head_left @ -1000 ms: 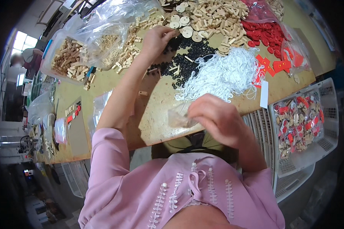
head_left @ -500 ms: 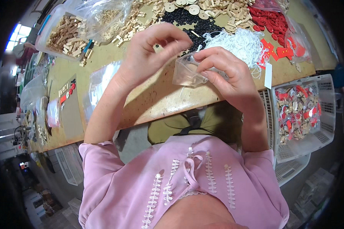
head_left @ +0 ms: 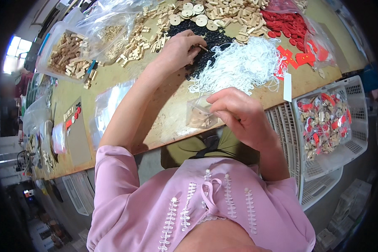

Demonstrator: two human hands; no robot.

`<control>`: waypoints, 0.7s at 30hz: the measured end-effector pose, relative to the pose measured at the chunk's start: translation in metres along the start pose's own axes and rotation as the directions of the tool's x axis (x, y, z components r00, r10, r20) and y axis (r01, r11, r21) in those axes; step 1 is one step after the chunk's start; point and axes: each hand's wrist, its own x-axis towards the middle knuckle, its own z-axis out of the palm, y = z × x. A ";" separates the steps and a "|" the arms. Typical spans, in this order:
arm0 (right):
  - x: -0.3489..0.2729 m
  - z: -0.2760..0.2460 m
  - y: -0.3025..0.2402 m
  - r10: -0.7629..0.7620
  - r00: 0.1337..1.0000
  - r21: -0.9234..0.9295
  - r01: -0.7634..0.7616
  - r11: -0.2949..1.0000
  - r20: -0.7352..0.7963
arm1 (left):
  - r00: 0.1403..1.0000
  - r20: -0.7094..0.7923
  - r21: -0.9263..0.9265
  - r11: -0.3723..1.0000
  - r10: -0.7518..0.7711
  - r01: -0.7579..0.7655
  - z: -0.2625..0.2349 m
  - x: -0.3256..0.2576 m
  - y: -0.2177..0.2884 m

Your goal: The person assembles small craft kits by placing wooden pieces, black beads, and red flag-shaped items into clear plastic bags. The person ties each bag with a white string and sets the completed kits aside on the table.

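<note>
My left hand (head_left: 178, 52) reaches into a pile of small black round pieces (head_left: 216, 38), thumb and fingers bent close together. A short pale wooden stick (head_left: 203, 47) shows right at its fingertips. Whatever those fingers pinch, if anything, is too small to make out. Near the table's front edge my right hand (head_left: 241, 115) grips a small clear plastic bag (head_left: 200, 113) by its upper right part, between thumb and fingers. Light wooden pieces lie inside the bag. Just beyond the right hand spreads a heap of white looped strings (head_left: 243, 67).
Wooden blocks fill a plastic bin (head_left: 67, 75) at the far left. Wooden discs (head_left: 201, 20), red pieces (head_left: 283, 27) and red cards (head_left: 304, 59) lie at the back. Flat clear bags (head_left: 109, 103) and a sample board (head_left: 77, 134) are on the left. A white basket (head_left: 357, 117) of filled bags stands right.
My left hand has gone from above the bag out to the black pieces. The right hand has lowered the bag toward me, away from the strings. The view has shifted slightly.
</note>
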 end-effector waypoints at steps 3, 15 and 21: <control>-0.003 -0.004 0.000 0.009 1.000 0.030 -0.009 1.000 -0.007 | 0.998 0.043 0.083 0.995 -0.053 0.050 0.009 0.014 0.006; -0.005 -0.007 0.005 0.008 1.000 0.000 -0.008 1.000 0.025 | 0.997 0.052 0.082 0.995 -0.056 0.051 0.004 0.010 -0.007; -0.005 0.000 0.005 0.027 0.999 0.004 -0.027 1.000 0.029 | 0.994 0.099 0.155 0.987 -0.046 0.030 0.005 0.019 -0.008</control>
